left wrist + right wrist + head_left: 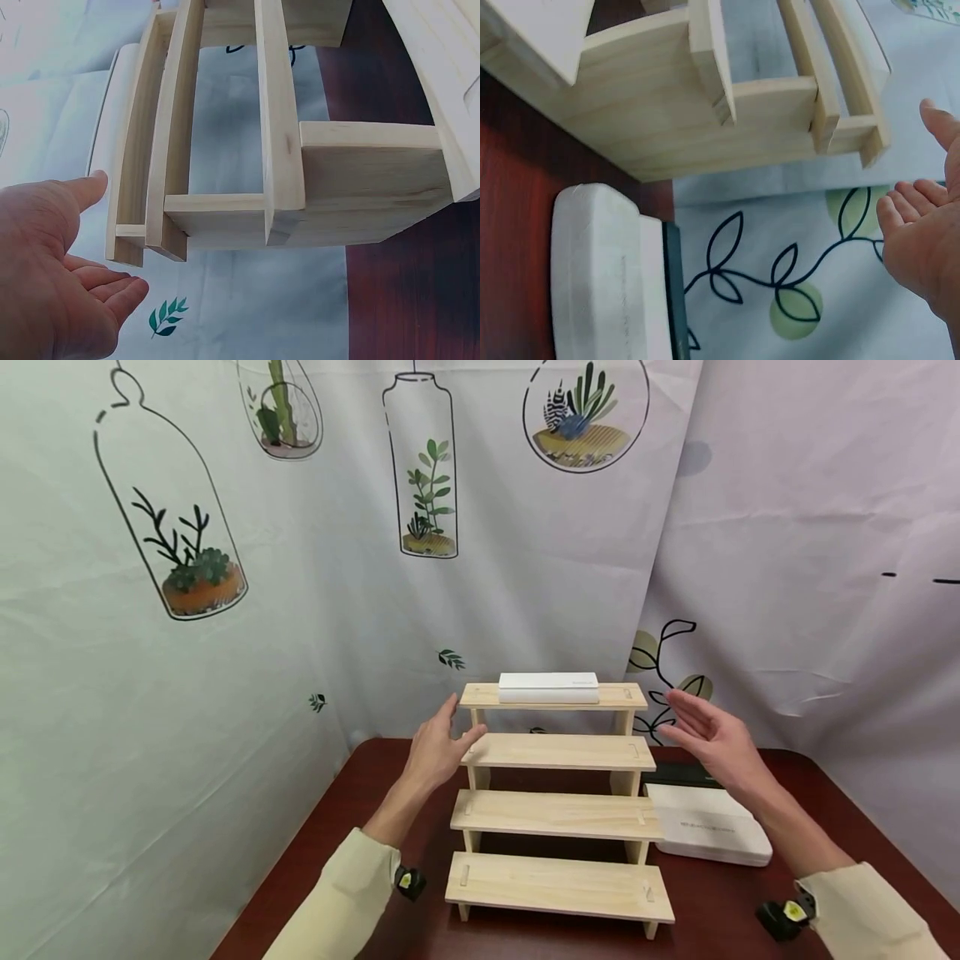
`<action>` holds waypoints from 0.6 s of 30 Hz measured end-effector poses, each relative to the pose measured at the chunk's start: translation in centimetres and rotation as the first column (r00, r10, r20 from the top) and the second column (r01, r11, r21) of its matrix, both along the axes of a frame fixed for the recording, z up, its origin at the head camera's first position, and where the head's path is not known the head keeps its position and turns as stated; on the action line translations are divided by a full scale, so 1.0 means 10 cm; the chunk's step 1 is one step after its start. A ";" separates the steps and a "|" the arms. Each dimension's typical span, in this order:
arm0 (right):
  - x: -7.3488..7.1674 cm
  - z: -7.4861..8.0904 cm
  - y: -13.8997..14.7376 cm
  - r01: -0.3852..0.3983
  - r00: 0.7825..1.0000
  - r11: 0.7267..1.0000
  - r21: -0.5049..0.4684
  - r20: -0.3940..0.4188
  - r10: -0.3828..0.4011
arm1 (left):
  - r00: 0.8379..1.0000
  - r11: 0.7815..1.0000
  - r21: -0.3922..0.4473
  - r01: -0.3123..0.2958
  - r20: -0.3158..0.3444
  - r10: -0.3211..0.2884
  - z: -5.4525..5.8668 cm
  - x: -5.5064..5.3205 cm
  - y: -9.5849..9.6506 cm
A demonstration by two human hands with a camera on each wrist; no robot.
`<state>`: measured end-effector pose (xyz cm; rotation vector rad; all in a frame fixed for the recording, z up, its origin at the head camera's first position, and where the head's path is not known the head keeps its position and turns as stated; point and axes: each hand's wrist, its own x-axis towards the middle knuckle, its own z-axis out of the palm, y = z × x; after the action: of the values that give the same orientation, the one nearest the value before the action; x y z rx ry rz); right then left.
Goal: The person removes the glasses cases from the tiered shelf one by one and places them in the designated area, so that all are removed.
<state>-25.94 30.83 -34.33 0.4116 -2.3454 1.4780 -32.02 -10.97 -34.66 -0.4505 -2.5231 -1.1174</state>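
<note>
A pale wooden stepped shelf (pixel 555 814) with several tiers stands on the dark red table. On its top tier lies a slim white box (pixel 549 688). My left hand (pixel 437 745) is raised at the shelf's upper left end, fingers extended and thumb apart, holding nothing. In the left wrist view that hand (pixel 56 270) is beside the ends of the upper boards. My right hand (pixel 716 745) hovers off the upper right end with fingers extended, also holding nothing. In the right wrist view a gap shows between this hand (pixel 922 217) and the boards.
To the right of the shelf, a larger white box (pixel 708 827) lies on the table (pixel 720 902), below my right forearm. Behind it sits a dark flat item (pixel 682 774). A pale curtain (pixel 337 568) printed with plants hangs behind and along the left side.
</note>
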 end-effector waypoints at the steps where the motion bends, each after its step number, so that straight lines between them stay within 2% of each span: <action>1: -0.01 0.02 -0.02 -0.004 1.000 1.000 0.000 -0.002 0.004 | 1.000 1.000 0.001 0.000 0.003 0.000 0.01 -0.01 0.00; 9: -0.12 0.14 -0.20 -0.047 0.999 0.998 0.036 -0.006 0.047 | 1.000 1.000 -0.006 -0.015 0.013 0.015 0.06 -0.09 0.04; 15: -0.20 0.22 -0.31 -0.077 0.997 0.997 0.015 0.020 0.077 | 1.000 1.000 0.014 -0.005 0.008 0.005 0.09 -0.14 0.10; 18: -0.22 0.25 -0.34 -0.069 0.997 0.998 0.014 0.025 0.068 | 1.000 1.000 0.012 -0.012 0.014 0.012 0.10 -0.17 0.13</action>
<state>-28.17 27.48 -31.85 0.4850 -2.3841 1.5054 -33.69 -9.72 -33.67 -0.4257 -2.5256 -1.1349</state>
